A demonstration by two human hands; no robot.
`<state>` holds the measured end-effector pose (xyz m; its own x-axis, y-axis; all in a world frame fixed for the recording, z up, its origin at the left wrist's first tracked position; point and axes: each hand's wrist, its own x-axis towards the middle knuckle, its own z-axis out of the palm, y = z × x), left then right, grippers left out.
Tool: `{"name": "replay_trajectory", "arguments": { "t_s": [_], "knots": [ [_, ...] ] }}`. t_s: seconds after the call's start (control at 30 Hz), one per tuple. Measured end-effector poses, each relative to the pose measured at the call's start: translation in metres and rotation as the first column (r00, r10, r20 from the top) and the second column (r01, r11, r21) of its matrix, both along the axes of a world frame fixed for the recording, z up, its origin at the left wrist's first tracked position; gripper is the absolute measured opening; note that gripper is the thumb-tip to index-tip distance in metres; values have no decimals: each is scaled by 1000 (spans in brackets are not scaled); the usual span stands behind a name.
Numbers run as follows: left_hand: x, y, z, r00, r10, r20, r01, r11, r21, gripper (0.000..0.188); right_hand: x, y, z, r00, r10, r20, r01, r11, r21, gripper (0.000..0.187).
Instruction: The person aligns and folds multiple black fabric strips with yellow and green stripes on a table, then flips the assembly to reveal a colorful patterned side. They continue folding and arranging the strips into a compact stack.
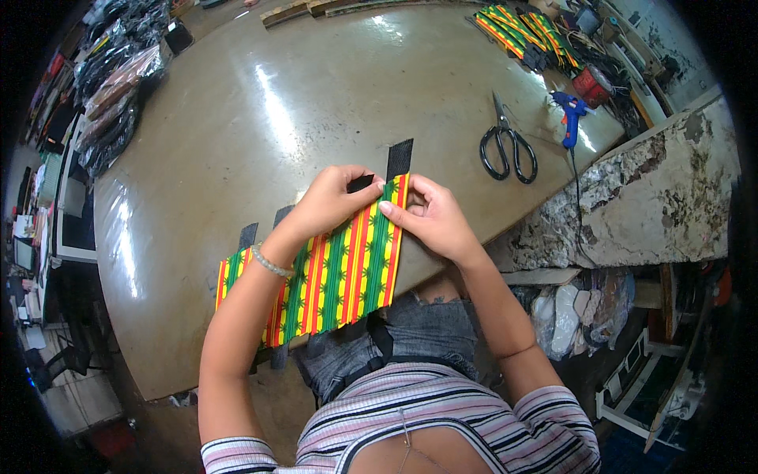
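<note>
A piece of striped fabric [335, 272] in green, yellow and red with dark leaf motifs lies at the table's near edge, its lower part hanging over toward my lap. My left hand [343, 196] pinches its upper edge, thumb on top. Close beside it, my right hand [433, 220] grips the upper right corner, with the thumb pressed on the front and the fingers bent behind. Between the two hands a black webbing strip [401, 154] sticks up past the fabric's edge. Another short dark strip [249, 235] shows at the fabric's left end. My left forearm covers part of the cloth.
Black-handled scissors [508, 146] lie on the brown table [213, 150] at the right. Beyond them are a blue glue gun [570, 117] with a hanging cord, a red spool [592, 85] and a pile of matching striped strips [521, 35]. Plastic-wrapped bundles [118, 95] stand far left.
</note>
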<state>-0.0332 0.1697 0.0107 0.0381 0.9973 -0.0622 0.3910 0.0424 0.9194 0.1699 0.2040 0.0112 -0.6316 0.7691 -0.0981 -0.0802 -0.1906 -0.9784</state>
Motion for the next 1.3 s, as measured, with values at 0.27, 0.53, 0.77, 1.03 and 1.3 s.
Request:
{"name": "replay_trajectory", "arguments": {
  "t_s": [0.27, 0.53, 0.77, 1.03, 1.3],
  "knots": [
    [-1, 11, -16, 887, 190, -421, -9, 918, 396, 20, 18, -56, 41, 903, 392, -175, -131, 641, 757, 44],
    [18, -75, -8, 673, 242, -699, 97, 908, 407, 38, 5, -13, -21, 937, 97, 336, -184, 954, 237, 23],
    [31, -109, -25, 579, 77, -811, 172, 961, 214, 49, 2, -39, 0, 941, 73, 329, -207, 896, 394, 16],
    [36, -108, -23, 588, 137, -797, 130, 957, 260, 55, 46, -124, -22, 878, 479, 19, -401, 711, 577, 25],
    [36, -110, -25, 606, 153, -781, 127, 950, 284, 54, 2, -11, 1, 883, -383, -272, 305, 908, -288, 31]
  ]
}}
